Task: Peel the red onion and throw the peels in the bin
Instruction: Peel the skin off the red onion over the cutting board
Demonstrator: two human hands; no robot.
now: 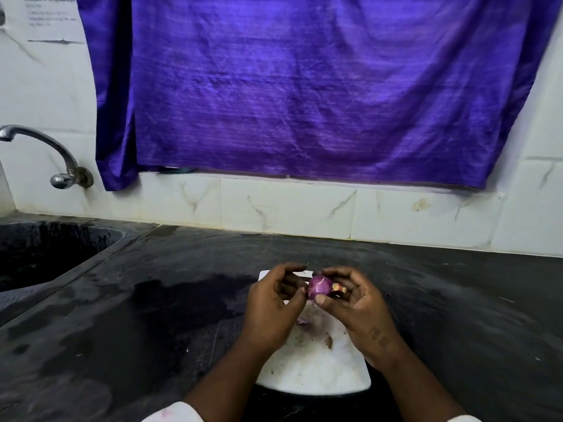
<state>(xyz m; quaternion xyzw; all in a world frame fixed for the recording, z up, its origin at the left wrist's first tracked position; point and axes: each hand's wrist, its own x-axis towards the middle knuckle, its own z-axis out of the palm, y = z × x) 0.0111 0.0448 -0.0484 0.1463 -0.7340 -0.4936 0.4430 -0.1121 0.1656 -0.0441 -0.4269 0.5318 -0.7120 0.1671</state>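
- Just below the middle of the frame, the red onion (319,287) is held up in the air between both hands, above the far end of a white cutting board (316,373); its glossy purple flesh is bare on the side facing the camera.
- At the onion's right end sits a tan, dry bit (338,288) (root end or a scrap of skin, too small to tell), tucked against the right hand's fingers.
- Holding the onion, the right hand (358,303) is curled around it, thumb pressed on the lower front and fingers wrapped over the top and right side.
- To the onion's left, the left hand (274,303) is partly curled, its thumb and fingertips meeting at the onion's left edge; whether they pinch a strip of peel cannot be told.
- Under the hands, a purple piece of peel (302,321) and small brown flecks lie on the board.
- Around the board spreads a dark stone counter (128,330) with a darker wet-looking patch left of the hands.
- At the left edge of the frame is a dark sink (45,251), with a metal tap (51,156) on the tiled wall above it.
- Across the upper frame hangs a purple cloth (320,86).
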